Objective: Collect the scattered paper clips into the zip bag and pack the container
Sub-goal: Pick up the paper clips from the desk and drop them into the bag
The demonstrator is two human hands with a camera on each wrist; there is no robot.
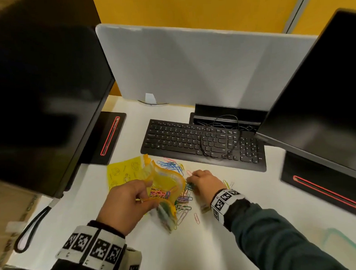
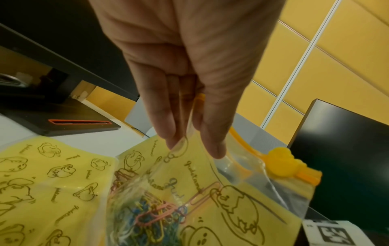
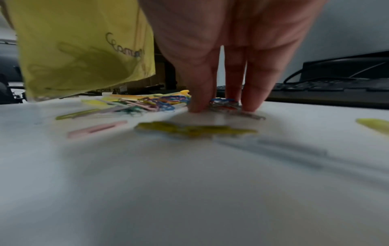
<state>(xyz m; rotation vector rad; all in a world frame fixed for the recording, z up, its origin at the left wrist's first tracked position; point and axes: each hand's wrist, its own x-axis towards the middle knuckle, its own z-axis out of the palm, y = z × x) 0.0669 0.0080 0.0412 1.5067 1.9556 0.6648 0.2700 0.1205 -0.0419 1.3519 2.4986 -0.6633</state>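
My left hand (image 1: 146,193) lifts a yellow printed zip bag (image 1: 169,181) off the white desk and pinches its open rim; in the left wrist view the left hand (image 2: 195,149) pinches the clear edge. Coloured paper clips (image 2: 151,216) lie inside the bag (image 2: 221,208), whose orange slider (image 2: 282,159) sits at one end. Just right of the bag mouth, my right hand (image 1: 191,182) is fingertips-down on the desk. In the right wrist view the right hand (image 3: 221,108) pinches a small cluster of clips (image 3: 224,104) between thumb and fingers. Loose clips (image 1: 182,203) lie scattered under and around the bag.
A second yellow bag (image 1: 123,172) lies flat to the left. A black keyboard (image 1: 200,142) with a cable sits just behind the clips. Dark monitors on stands flank both sides. A clear container with a green rim (image 1: 344,248) is at the near right corner.
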